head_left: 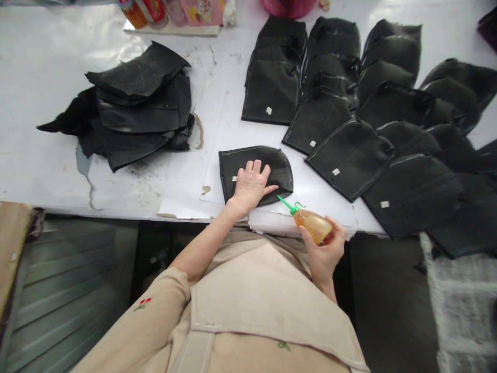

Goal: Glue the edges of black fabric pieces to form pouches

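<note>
A black leather-like panel (pixel 240 161) with a rounded right end lies flat near the table's front edge. My left hand (pixel 251 182) rests on it, fingers spread, pressing it to the table. A small pale tag (pixel 234 178) shows on the panel left of my hand, and a shiny line runs along its curved edge. In my right hand (pixel 326 248) is a squeeze bottle (pixel 313 224) of amber liquid with a green nozzle. My fingers wrap round the bottle. The nozzle tip points up and left, close to the panel's lower right corner; whether it touches cannot be made out.
Black pieces (pixel 143 103) lie in a loose pile at the left. Overlapping rows of similar tagged panels (pixel 349 160) cover the right side. Bottles and a pink box (pixel 202 11) stand at the back, beside a pink container (pixel 289 6). White sheeting (pixel 186 181) covers the table.
</note>
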{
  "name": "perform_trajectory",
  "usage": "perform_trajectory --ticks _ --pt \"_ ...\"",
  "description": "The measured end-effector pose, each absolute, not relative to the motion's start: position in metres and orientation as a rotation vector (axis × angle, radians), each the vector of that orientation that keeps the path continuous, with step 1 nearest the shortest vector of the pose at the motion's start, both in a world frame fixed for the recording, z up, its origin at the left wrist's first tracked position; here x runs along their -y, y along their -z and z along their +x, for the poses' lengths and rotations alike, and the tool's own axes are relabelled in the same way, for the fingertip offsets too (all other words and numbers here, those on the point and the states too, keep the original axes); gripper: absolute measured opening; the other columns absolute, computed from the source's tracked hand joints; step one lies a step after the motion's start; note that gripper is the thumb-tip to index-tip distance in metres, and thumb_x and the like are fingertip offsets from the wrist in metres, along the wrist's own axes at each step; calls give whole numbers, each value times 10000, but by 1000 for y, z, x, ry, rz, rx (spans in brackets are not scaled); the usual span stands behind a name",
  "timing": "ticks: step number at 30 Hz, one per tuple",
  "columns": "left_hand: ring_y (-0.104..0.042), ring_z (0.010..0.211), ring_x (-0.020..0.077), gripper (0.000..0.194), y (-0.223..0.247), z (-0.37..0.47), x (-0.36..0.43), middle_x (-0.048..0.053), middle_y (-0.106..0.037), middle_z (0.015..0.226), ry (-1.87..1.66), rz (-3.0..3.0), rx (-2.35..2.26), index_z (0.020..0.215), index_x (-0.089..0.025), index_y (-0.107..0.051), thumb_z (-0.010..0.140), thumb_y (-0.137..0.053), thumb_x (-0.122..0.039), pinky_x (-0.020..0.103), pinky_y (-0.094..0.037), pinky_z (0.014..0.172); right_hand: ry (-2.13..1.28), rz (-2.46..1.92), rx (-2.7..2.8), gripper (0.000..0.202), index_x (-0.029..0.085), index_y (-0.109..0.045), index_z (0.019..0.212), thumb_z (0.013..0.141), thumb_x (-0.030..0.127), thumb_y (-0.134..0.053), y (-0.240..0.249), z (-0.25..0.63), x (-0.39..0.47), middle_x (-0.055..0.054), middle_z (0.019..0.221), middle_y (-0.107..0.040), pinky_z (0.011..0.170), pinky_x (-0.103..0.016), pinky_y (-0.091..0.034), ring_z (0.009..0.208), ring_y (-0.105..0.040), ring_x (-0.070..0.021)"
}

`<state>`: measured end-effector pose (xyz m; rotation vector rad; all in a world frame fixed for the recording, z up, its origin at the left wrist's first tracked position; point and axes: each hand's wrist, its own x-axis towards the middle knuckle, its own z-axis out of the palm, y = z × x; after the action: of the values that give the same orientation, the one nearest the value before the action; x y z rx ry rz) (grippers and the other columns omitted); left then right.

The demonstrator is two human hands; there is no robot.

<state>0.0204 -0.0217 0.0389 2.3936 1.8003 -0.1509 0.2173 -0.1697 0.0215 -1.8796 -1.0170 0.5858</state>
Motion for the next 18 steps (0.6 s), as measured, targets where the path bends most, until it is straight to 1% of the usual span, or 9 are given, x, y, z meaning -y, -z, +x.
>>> perform_trajectory --ticks 3,6,13,18 --pt "-502 1251 370 617 -40 20 22 218 -529 1418 158 2385 -1787 1418 -170 -541 948 -611 -565 423 -466 907 -562 -1885 1002 753 187 -586 1250 647 509 -901 -22 219 168 -116 1204 -644 856 -434 -585 1002 -677 -276" --pt "-501 1252 367 589 -42 20 22 216 -527 1414 163 2374 -1783 1412 -174 -543 955 -617 -538 415 -470 905 -543 -1909 1020 748 188 -595 1236 643 526 -899 -24 219 167 -111 1185 -648 821 -417 -582 965 -679 -269" --pt "-522 1209 346 533 -47 18 19 194 -555 1352 162 2350 -1763 1354 -181 -589 939 -659 -508 384 -505 851 -581 -1910 1166 721 196 -605 1221 659 551 -885 -30 208 169 -102 1135 -683 756 -382 -559 900 -679 -252" --pt "-517 1219 335 537 -48 15 18 186 -547 1365 151 2328 -1757 1361 -195 -584 939 -653 -520 380 -512 870 -652 -1888 1241 706 220 -597 1245 689 568 -859 -31 199 172 -87 1164 -673 803 -393 -570 949 -678 -250"
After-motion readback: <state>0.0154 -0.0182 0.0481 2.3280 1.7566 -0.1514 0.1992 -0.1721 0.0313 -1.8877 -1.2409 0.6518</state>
